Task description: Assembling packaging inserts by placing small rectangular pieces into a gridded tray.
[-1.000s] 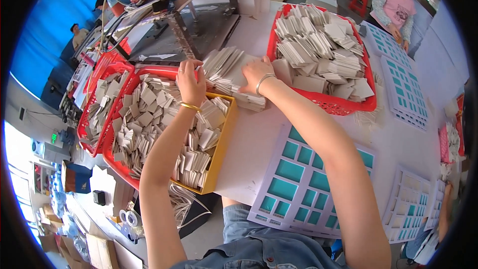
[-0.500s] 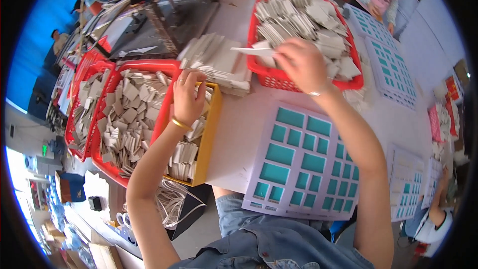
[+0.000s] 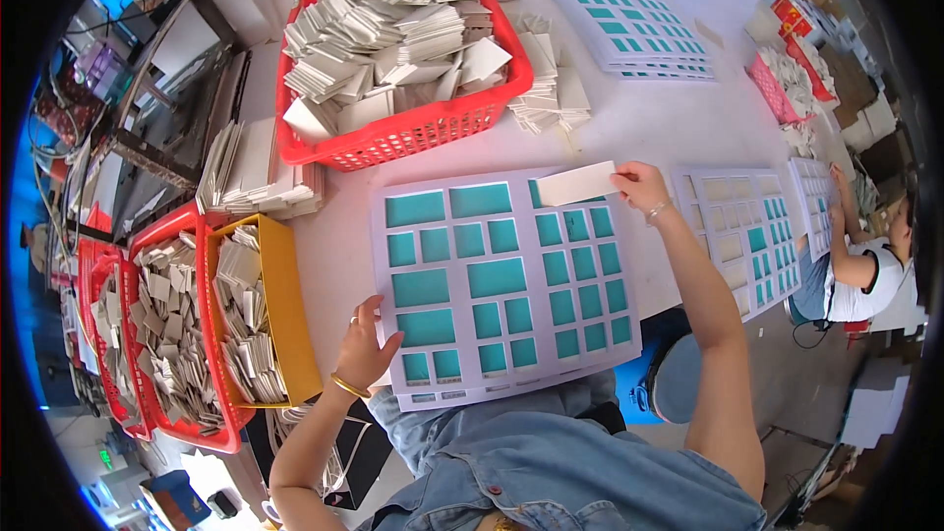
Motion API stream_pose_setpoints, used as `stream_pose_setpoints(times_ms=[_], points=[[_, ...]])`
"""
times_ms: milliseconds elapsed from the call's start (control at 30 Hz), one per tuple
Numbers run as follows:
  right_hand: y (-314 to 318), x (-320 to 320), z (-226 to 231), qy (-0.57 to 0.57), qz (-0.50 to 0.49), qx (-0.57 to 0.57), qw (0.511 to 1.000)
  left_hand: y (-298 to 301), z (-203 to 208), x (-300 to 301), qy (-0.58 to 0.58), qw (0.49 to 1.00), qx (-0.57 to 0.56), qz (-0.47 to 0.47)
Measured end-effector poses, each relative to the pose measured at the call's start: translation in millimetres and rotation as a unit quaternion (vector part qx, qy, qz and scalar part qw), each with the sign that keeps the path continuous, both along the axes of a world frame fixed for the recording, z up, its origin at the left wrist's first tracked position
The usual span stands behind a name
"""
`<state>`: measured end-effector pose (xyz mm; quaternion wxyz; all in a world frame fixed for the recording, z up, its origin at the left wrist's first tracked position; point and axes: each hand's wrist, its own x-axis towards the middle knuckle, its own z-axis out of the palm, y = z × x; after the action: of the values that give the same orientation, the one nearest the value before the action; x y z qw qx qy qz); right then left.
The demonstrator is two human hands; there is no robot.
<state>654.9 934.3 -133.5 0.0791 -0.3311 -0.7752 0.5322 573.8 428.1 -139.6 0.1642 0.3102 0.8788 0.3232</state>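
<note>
A lilac-white panel [image 3: 458,295] with rows of rectangular cut-outs lies in front of me, turquoise showing through the openings. More of the same sheets appear stacked beneath it. My right hand [image 3: 641,189] pinches one end of a flat off-white rectangular board piece [image 3: 575,185]. The piece is held over the upper right openings of the panel; whether it touches cannot be told. At the panel's left edge is my left hand [image 3: 364,346], thumb and fingers apart, with nothing visible in it. Its thumb reaches the panel's border.
Beyond the panel stands a red plastic basket [image 3: 423,128] heaped with off-white board pieces. To the left are a yellow box [image 3: 297,320] and red baskets [image 3: 218,438] of smaller pieces. Similar panels [image 3: 639,29] lie at the far right. Another person [image 3: 865,275] sits at right.
My right hand has come from the red basket to the panel, carrying the board piece. My left hand has left the yellow box for the panel's left edge. The view has swung right.
</note>
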Motion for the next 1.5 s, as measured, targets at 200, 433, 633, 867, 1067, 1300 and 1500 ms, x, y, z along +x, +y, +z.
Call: stream_pose_setpoints(times_ms=[200, 433, 633, 867, 1067, 1300, 1500], points=[[-6, -19, -27, -0.003, 0.021, 0.002, 1.0, 7, -1, 2, 0.002, 1.0, -0.024, 0.017], [-6, -15, -37, -0.044, 0.067, 0.336, 0.939, 7, 1, -6, 0.022, 1.0, -0.003, 0.007], [-11, -14, -24, -0.08, 0.138, 0.345, 0.925, 55, 34, -31, 0.117, 0.991, 0.055, -0.034], [4, -41, 1, -0.155, 0.284, 0.44, 0.837, 168, 59, -49, 0.207, 0.958, 0.095, -0.173], [42, -110, 32, 0.12, 0.124, 0.521, 0.836, 276, 49, -73, 0.273, 0.929, 0.1, -0.23], [63, -149, 42, -0.052, 0.307, 0.466, 0.828, 354, 94, -127, 0.504, 0.845, 0.136, -0.118], [74, -160, 34, -0.031, 0.351, 0.425, 0.834, 385, 108, -182, 0.469, 0.863, -0.088, -0.167]])
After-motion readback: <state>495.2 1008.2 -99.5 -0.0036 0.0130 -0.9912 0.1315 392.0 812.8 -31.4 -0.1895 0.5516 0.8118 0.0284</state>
